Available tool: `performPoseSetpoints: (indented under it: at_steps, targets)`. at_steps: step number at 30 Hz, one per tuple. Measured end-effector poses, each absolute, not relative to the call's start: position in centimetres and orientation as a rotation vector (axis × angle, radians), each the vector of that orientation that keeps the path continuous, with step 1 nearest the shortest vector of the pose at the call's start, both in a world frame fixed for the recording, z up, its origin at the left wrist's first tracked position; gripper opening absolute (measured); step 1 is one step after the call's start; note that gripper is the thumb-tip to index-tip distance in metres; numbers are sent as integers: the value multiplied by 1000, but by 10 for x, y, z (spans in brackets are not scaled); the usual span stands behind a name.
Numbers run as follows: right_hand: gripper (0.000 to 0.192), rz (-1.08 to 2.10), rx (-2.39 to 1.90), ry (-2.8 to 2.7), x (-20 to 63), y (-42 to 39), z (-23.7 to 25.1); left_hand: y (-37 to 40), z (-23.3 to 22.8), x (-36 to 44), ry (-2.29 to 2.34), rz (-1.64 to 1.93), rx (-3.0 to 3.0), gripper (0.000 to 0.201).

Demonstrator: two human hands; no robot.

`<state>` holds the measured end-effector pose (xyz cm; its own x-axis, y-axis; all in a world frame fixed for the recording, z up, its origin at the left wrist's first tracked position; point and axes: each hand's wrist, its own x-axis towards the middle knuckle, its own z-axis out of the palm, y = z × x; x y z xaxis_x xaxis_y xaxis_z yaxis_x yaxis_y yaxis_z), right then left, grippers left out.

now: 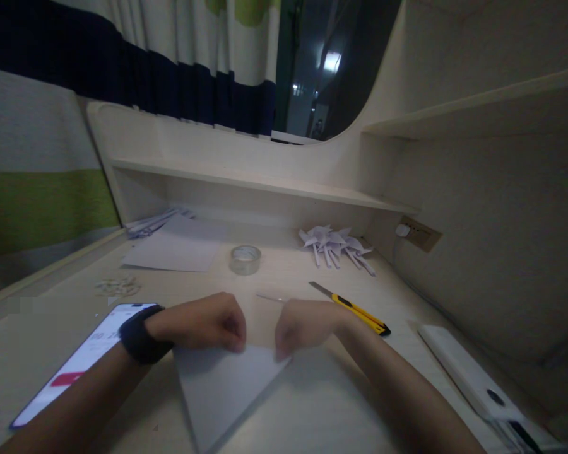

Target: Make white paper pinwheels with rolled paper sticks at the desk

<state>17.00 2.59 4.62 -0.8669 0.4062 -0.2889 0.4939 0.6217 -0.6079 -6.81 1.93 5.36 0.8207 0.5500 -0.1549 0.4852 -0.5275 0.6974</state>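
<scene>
A white sheet of paper, its visible outline roughly triangular, lies on the desk in front of me. My left hand, with a dark band on the wrist, is curled closed on the paper's far edge. At the right end of that edge, my right hand is closed at the paper's corner, slightly blurred. Both sets of fingertips are partly hidden. Just behind my right hand lies a thin clear strip. To its right rests a yellow utility knife with its blade out.
A lit phone lies under my left forearm. Farther back are small pale pieces, stacked paper, a clear tape roll and several paper pinwheels. A white device lies at the right, below a wall socket.
</scene>
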Motion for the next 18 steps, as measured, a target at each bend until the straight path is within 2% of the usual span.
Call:
performPoseSetpoints:
  at_steps: [5, 10, 15, 18]
  targets:
    - [18, -1199, 791, 2668, 173, 27, 47, 18, 56, -67, 734, 91, 2226, 20]
    - [9, -1388, 931, 2579, 210, 32, 49, 20, 65, -74, 807, 109, 2195, 21]
    - [23, -1770, 1291, 2773, 216, 22, 50, 21, 69, -78, 878, 111, 2153, 22]
    - [27, -1893, 1238, 2755, 191, 10, 50, 20, 67, -73, 893, 105, 2168, 22]
